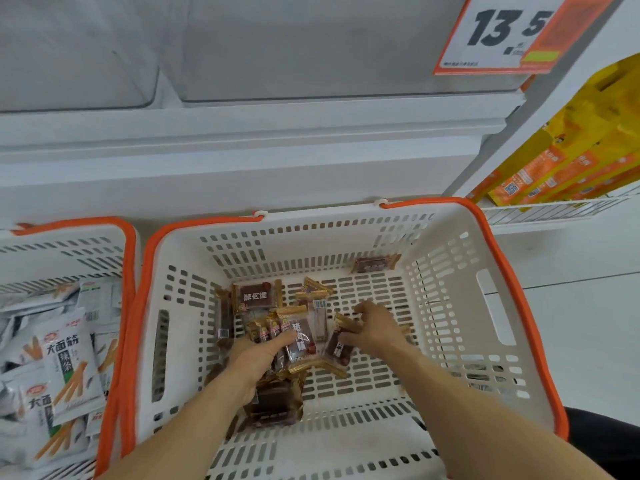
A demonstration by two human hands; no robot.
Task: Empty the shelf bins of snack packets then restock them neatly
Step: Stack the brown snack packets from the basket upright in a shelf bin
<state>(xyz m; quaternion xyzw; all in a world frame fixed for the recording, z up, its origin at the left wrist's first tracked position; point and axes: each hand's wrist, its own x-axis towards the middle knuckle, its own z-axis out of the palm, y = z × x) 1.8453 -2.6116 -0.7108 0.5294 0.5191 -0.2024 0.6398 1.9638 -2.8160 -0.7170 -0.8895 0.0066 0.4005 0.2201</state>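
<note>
A white slotted basket (450, 299) with an orange rim stands on the floor below the shelf. Several small brown and gold snack packets (254, 296) lie on its bottom, and one lone packet (375, 264) lies at the far right corner. My left hand (256, 355) grips a bunch of these packets, thumb across the top one. My right hand (375, 329) reaches in beside it and pinches another brown packet (337, 348). Two clear shelf bins (311, 46) above look empty.
A second white basket (69, 244) at the left holds several white and green snack bags (65, 358). Yellow and orange boxes (561, 161) sit on a wire shelf at the right. A price sign (502, 32) reading 13.5 hangs at the upper right.
</note>
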